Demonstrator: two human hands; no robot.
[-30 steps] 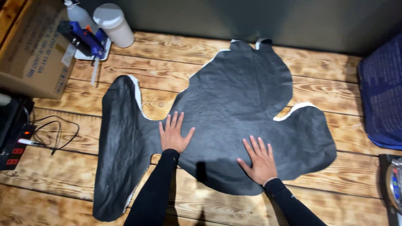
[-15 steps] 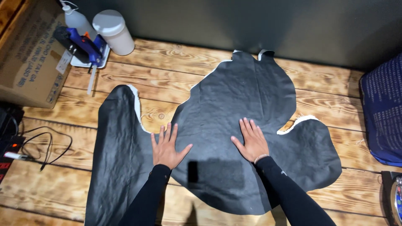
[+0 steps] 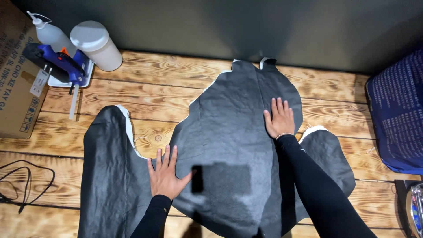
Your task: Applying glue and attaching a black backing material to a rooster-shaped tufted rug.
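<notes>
Head view: both hands lie flat, fingers spread, on the black leather hide spread across the wooden worktop; left hand near its inner edge, right hand further up. Smoothing works best pressing outward evenly, palms flat, without dragging wrinkles.

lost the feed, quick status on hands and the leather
Left hand and right hand flat, open, on black leather hide. Hide spread on wooden table. Nothing in the way.
</notes>
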